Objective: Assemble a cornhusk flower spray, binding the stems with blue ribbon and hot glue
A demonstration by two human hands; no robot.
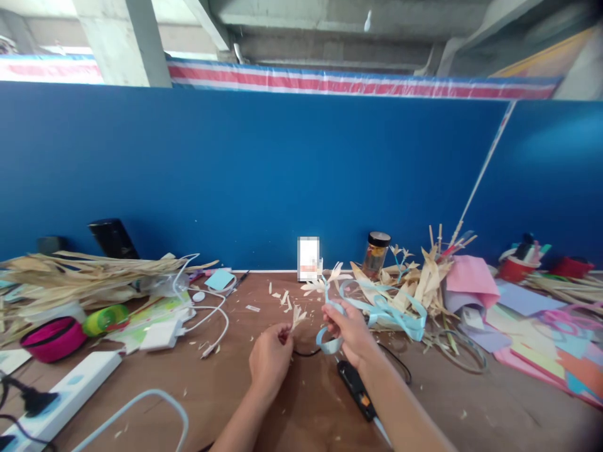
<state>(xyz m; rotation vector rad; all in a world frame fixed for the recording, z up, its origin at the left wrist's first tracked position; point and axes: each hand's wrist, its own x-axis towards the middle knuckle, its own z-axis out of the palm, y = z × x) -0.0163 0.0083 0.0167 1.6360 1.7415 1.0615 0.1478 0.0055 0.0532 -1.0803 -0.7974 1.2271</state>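
The head view shows the left hand in a narrow fingertip pinch on the lower end of a pale tuft, seemingly so its frayed tips can fan out undamaged over the middle of the desk. Just beside it, the right hand closes thumb and fingers on a light-blue strip; a pale flower stands above that grip, probably held low to spare its petals. How firmly either hand presses, I cannot tell. A black glue gun lies slantwise below the right wrist, toward the desk's near edge, presumably within easy reach. Dry husks are heaped toward the far left corner and coloured papers along the right side, which likely leaves the centre for handwork. A lidded jar stands at the far edge against the blue partition, perhaps out of the way.
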